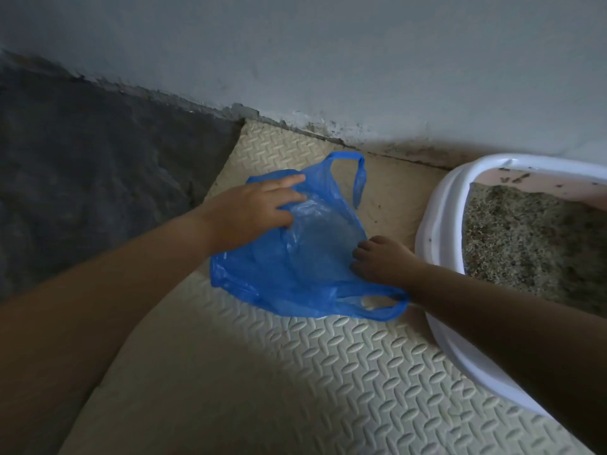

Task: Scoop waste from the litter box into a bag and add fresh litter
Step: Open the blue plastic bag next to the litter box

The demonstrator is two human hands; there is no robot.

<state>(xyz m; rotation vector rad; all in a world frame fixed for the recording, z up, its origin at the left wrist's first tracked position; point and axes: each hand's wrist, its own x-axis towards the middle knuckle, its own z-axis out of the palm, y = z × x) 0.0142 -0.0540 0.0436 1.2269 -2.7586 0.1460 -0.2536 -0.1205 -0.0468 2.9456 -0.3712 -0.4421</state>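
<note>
On the beige embossed foam floor mat (328, 372), just beside the white oval plastic litter box (437, 205), a thin blue plastic carrier bag (305, 267) lies crumpled, and both hands work on it. The left hand (259, 205) rests on its upper part with fingers (290, 180) straight and spread on the film. The right hand (384, 261) is at the edge nearer the box, its fingers (359, 254) curled down onto the plastic and apparently pinching it.

This looks like the opening step: getting the bag ready, with no scooping begun. The next move calls for parting the two layers and spreading the mouth wide, close to the box rim, so it stays open.

Grey granular litter (525, 231) fills the box, with dark specks on its pink inner wall. A dark grey rug (82, 175) lies to the left and a pale painted wall (328, 60) stands behind. No scoop and no fresh litter supply are in view. The limp film, likely to cling and collapse, is the main hindrance.
</note>
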